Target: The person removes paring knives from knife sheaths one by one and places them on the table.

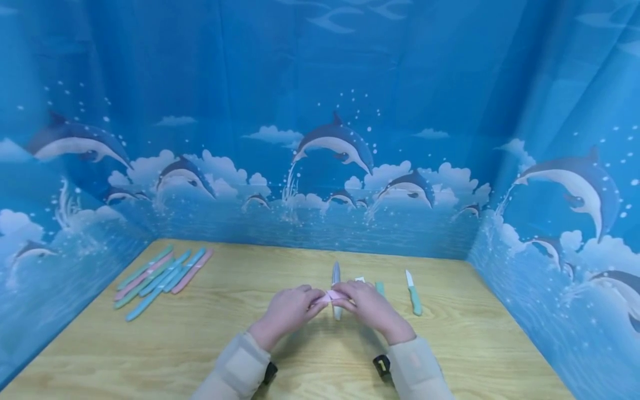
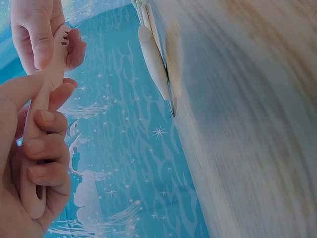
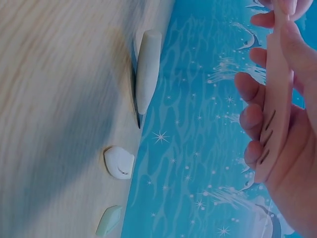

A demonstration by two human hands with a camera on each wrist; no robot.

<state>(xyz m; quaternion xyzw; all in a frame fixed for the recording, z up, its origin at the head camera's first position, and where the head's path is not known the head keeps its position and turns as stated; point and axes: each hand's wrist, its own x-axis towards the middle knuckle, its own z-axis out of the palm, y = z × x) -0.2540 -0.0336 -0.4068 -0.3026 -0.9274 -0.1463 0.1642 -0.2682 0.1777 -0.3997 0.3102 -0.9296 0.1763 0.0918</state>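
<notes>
Both hands are together over the middle of the table, on a pink knife whose blade cover meets its handle. My left hand (image 1: 288,312) grips the pink handle (image 2: 32,130), fingers wrapped round it, a hole showing at its end. Thumb and fingers of my right hand (image 1: 372,307) hold the pink blade cover (image 3: 278,94), which has several slots. No blade shows between the two parts. Under the hands lies a bare knife with a pale handle (image 1: 337,312), its blade pointing away.
Right of the hands lie a small white piece (image 3: 119,162), a green blade cover (image 1: 380,288) and a bare green-handled knife (image 1: 415,301). A pile of covered knives (image 1: 159,281) in blue, green and pink lies at the back left. Dolphin-printed curtains (image 1: 320,222) hang around the table (image 1: 225,333).
</notes>
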